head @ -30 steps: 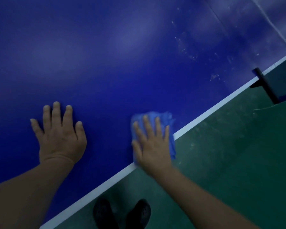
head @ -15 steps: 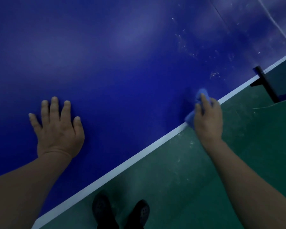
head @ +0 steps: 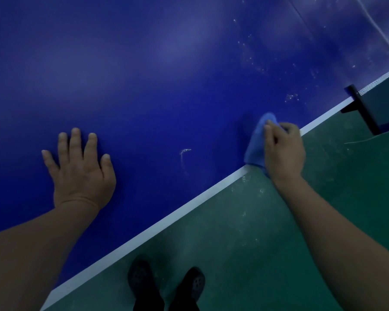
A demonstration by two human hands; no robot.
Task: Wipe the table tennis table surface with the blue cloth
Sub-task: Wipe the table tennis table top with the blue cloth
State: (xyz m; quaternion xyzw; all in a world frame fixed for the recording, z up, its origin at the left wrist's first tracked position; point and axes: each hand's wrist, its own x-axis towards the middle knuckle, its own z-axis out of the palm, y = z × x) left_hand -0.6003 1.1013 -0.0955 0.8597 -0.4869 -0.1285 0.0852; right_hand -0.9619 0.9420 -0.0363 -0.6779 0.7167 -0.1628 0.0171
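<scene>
Blue cloth (head: pixel 255 144) sits on the dark blue desk (head: pixel 166 75), right at its near edge, where a white line (head: pixel 166 218) runs along the side. Going from the left, the left hand (head: pixel 80 169) lies flat on the desk with its fingers spread wide and holds nothing. Between the two hands there is a small pale smear (head: pixel 184 151) on the desk. Next comes the cloth, bunched up under the right hand (head: pixel 283 151), whose fingers curl over it and pinch it against the desk by the white line. More pale specks (head: pixel 291 97) dot the desk beyond the cloth. Far right, a black net post (head: pixel 364 108) is fixed to the desk edge. Down below is the green floor (head: pixel 267 243), with two dark shoes (head: pixel 166 286) standing on it
</scene>
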